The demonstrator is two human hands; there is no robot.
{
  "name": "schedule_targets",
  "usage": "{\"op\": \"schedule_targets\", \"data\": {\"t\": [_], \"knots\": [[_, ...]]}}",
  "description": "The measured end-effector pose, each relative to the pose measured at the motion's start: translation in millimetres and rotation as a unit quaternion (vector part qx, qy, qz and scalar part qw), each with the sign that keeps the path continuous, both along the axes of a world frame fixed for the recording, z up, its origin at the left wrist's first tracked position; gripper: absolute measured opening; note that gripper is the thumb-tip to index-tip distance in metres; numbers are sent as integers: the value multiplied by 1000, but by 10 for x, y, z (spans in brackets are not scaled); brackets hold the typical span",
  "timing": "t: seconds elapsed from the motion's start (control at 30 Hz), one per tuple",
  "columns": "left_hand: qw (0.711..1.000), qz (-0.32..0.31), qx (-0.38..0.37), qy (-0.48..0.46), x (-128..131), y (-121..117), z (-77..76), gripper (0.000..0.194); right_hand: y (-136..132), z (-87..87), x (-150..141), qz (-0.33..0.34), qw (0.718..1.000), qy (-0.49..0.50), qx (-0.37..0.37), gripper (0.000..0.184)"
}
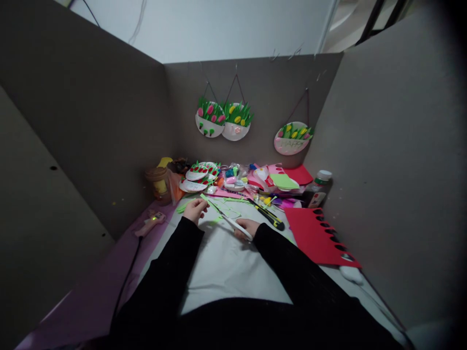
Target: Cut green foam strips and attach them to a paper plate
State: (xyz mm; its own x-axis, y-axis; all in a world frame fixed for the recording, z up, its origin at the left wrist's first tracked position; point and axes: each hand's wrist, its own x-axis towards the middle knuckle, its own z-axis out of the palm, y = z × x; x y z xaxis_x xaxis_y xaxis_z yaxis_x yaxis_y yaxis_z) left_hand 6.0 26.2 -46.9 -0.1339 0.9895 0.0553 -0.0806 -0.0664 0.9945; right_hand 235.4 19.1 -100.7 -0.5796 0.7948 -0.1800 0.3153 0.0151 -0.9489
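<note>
My right hand [248, 227] is closed around the white handles of a pair of scissors [230, 221]. Their blades point up and left toward my left hand [196, 210]. Between the fingers of that hand is a small piece of light green paper [203, 196], pinched close to the scissor tips. Whether the blades touch the paper is too small to tell. Thin green paper scraps [228, 209] lie on the white-covered table just beyond both hands. A black and yellow utility knife [268, 214] rests to the right of the scissors.
Red sheet with cut-out edge [310, 238] lies at right, beside a bottle [319, 187]. Glue gun [151, 223] and brown cup [158, 187] stand left. Finished paper-plate baskets [197, 177] and craft supplies [235, 180] crowd the back; plate baskets [236, 129] hang on the grey panel.
</note>
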Motion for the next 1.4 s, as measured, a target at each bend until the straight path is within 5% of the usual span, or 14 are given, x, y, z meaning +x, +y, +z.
{"op": "schedule_targets", "data": {"t": [0.37,1.13,1.4], "knots": [[998,-59,5,25,19,-3,-32,20,44,-82,47,38,999,-2,37,21],[986,-150,6,70,-128,43,-57,21,-10,-34,19,25,999,13,-14,20],[997,-69,7,22,-35,8,-11,21,-8,-49,6,8,1000,12,-12,24]]}}
